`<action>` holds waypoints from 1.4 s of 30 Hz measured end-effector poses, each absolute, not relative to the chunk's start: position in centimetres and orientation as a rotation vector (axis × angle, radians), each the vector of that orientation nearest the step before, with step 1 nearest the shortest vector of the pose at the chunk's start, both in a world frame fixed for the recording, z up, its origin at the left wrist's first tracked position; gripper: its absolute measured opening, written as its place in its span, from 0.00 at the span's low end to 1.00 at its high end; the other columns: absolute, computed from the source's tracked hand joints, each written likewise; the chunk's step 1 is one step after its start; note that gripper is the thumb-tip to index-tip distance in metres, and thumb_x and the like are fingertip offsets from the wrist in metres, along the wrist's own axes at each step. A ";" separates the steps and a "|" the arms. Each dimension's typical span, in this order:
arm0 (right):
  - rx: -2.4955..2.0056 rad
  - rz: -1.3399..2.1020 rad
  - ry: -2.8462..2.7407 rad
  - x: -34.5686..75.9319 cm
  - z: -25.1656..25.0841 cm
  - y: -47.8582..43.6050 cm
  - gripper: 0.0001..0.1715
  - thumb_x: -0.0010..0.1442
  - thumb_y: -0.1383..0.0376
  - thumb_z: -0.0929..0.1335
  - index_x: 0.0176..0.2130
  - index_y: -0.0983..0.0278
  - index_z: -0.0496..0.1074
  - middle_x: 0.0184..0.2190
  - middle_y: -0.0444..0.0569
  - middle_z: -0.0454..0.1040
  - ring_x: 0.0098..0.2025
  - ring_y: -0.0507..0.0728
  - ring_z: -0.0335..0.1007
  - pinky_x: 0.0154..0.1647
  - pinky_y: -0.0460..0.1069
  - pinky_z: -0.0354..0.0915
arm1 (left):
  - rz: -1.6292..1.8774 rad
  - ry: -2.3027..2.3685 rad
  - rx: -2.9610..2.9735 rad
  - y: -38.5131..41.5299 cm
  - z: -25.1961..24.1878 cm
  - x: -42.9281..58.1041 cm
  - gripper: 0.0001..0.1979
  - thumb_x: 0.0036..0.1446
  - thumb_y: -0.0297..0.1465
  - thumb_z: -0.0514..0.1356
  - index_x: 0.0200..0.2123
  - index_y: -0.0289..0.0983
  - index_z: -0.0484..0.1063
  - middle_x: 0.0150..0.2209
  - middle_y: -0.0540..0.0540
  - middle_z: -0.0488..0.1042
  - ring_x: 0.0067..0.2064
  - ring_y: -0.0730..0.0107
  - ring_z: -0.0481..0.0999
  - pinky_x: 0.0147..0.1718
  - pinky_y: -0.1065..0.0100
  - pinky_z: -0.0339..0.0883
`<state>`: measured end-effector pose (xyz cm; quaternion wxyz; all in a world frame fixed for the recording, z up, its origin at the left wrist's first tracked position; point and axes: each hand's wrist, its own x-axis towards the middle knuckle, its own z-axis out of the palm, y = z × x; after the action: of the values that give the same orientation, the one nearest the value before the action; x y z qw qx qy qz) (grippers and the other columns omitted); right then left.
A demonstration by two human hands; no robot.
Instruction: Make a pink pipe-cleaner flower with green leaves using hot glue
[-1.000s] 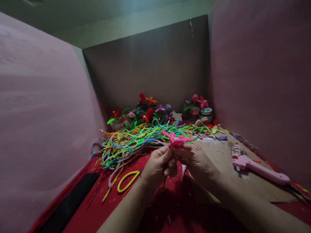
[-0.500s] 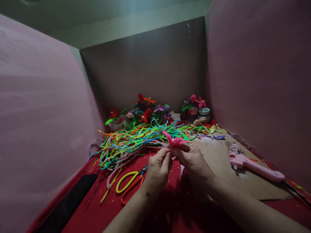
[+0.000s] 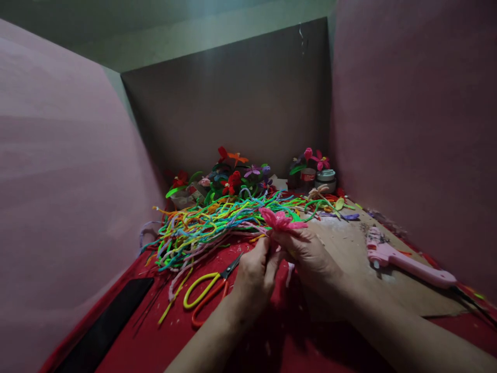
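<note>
A pink pipe-cleaner flower [image 3: 280,219] is held up above the red table [image 3: 163,336]. My right hand [image 3: 310,254] is closed around the flower just under its petals. My left hand [image 3: 254,269] pinches the stem below the flower, fingers pressed together against the right hand. A heap of coloured pipe cleaners [image 3: 209,220] lies just behind and to the left of both hands. Scissors with yellow and orange handles [image 3: 207,292] lie on the table left of my left hand.
A pink glue gun [image 3: 404,259] rests on a brown cardboard sheet [image 3: 349,243] at the right. Finished flowers [image 3: 233,178] and small jars [image 3: 325,180] stand at the back. A black flat object [image 3: 104,326] lies front left. Pink walls close in both sides.
My left hand has slid down and toward me along the stem, uncovering the scissors. The flower and right hand stay about where they were.
</note>
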<state>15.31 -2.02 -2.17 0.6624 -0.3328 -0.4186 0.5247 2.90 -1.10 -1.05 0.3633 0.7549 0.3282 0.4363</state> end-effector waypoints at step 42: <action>-0.650 1.344 -0.764 15.5 -4.1 -1.6 0.11 0.42 0.62 0.72 0.23 0.65 0.67 0.14 0.35 0.54 0.16 0.44 0.40 0.17 0.45 0.43 | 1.190 1.085 2.812 0.0 -2.9 3.0 0.10 0.57 0.25 0.47 0.34 0.34 0.67 0.30 0.43 0.72 0.30 0.70 0.71 0.28 0.71 0.60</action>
<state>15.47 -1.59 -4.05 0.6686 -0.2882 -0.3387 0.5961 3.01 -0.01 -2.92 -0.0493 0.8666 0.3345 0.3669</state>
